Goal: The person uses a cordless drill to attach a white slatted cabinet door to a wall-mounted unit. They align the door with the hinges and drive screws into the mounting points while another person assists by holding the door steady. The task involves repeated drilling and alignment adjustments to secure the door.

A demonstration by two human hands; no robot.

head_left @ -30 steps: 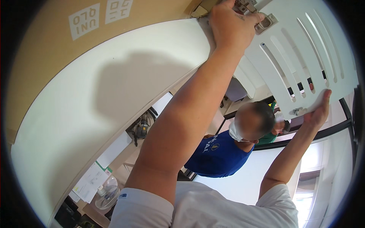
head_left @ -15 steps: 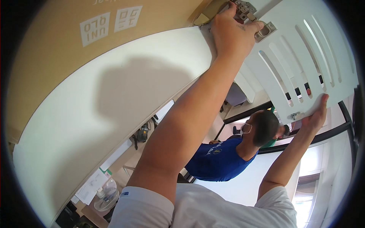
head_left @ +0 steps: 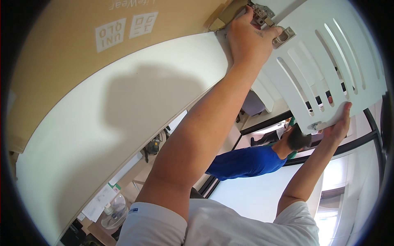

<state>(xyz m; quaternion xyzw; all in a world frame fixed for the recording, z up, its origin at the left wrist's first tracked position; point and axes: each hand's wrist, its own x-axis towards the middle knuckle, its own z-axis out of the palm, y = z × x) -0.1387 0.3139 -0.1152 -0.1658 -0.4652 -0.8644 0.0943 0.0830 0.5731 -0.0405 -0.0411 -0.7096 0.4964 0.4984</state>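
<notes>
A metal cabinet hinge (head_left: 264, 16) joins the cabinet side at the top to a white slotted door (head_left: 301, 53). My left hand (head_left: 251, 43) reaches up to it with the fingers curled round the hinge, the thumb near its round cup (head_left: 284, 37) on the door. Part of the hinge is hidden behind the fingers. At the door's lower edge, my right hand (head_left: 340, 123) grips the panel, its fingers partly out of sight behind the edge. Near that hand a small metal fitting (head_left: 315, 126) sits at the door's corner.
A large cardboard box (head_left: 61, 61) stands on the white shelf (head_left: 53, 143) at my left. Below are a co-worker in a blue shirt (head_left: 246, 160), a grey chair (head_left: 253, 103), papers (head_left: 97, 203), a clear-bladed fan (head_left: 115, 211) and a black-and-yellow tool (head_left: 154, 144).
The slotted door has shifted slightly left, my right hand with it. My left hand keeps its hold on the hinge. The co-worker has leaned over, the head moving right.
</notes>
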